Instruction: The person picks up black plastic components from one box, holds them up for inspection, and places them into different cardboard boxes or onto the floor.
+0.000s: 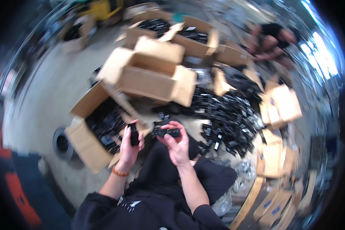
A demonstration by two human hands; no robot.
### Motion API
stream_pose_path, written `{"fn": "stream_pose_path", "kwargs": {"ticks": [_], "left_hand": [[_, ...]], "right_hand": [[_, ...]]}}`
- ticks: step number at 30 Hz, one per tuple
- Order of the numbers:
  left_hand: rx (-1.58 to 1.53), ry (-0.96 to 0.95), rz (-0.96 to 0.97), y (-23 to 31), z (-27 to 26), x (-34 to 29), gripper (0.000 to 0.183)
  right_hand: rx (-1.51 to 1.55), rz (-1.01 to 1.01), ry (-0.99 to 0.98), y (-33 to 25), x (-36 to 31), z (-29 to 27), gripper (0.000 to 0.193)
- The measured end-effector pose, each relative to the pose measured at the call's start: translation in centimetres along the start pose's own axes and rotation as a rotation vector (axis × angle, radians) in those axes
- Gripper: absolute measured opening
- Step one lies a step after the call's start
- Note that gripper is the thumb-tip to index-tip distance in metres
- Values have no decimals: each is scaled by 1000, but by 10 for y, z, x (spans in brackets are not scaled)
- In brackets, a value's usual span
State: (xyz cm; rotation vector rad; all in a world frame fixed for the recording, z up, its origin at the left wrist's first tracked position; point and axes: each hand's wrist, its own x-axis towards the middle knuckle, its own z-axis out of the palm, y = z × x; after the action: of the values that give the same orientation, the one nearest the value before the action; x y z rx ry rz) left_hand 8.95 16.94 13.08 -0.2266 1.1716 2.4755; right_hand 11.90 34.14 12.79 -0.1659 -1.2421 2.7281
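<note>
My left hand point(131, 147), with an orange beaded bracelet at its wrist, is closed around a small black block-like part point(133, 134) held upright. My right hand point(178, 145) grips a black elongated part point(167, 132) between thumb and fingers, lying sideways. The two parts are apart, in front of my lap. Blur hides what kind of parts they are. Just left of my left hand, an open cardboard box point(79, 109) holds many similar black parts point(105, 128). To the right of my right hand spreads a large heap of black parts point(228, 119).
An open cardboard box point(147, 82) stands ahead, with more boxes point(195, 46) of black parts behind. At the far right a person point(274, 40) crouches. A dark ring-shaped roll point(63, 143) lies left. Clear plastic bags point(243, 174), flattened cardboard point(274, 207) and a wooden strip point(248, 203) lie right.
</note>
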Motion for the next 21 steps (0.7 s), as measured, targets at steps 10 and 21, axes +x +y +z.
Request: {"fn": "stream_pose_path", "kwargs": {"ticks": [10,21], "left_hand": [[-265,-318,-449,-185,133,9,53],[-156,-225,-934,-253,111,59,45]], "right_hand": [[-1025,-616,762,-42,-95,-96,33],[-1276,-523,777,-92,-165,-215,17]]}}
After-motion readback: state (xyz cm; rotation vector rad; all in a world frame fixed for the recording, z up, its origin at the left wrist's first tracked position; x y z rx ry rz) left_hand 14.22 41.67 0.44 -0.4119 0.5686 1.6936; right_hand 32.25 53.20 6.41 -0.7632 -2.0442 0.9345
